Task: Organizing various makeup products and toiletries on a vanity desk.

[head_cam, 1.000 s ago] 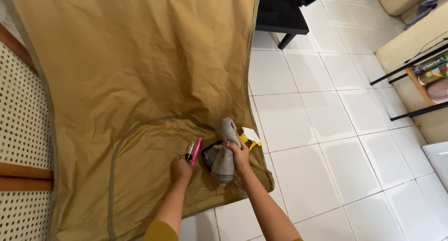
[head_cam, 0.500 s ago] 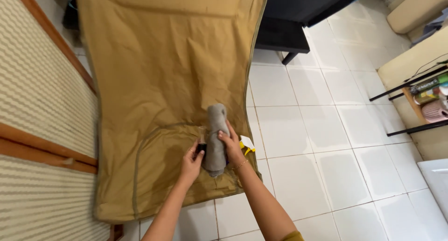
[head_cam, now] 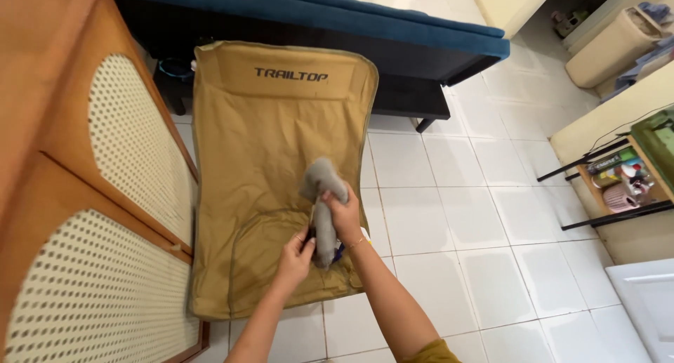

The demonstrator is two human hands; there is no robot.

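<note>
soft grey rolled cloth bundle, upper end flopped over; right hand fingers wrapped around it, left hand fingertips pinching its lower part. beneath: tan canvas mat on white tiled floor.

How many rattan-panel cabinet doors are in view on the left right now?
2: one cabinet door higher up, beside the tan fabric mat, and another nearer the camera at bottom left. More may be hidden beyond the frame.

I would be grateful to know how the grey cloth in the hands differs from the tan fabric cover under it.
The grey cloth is small and bunched, gripped by the right hand and touched by the left hand. The tan fabric cover is large and spread flat on the tiled floor. Both are soft textiles.
</note>
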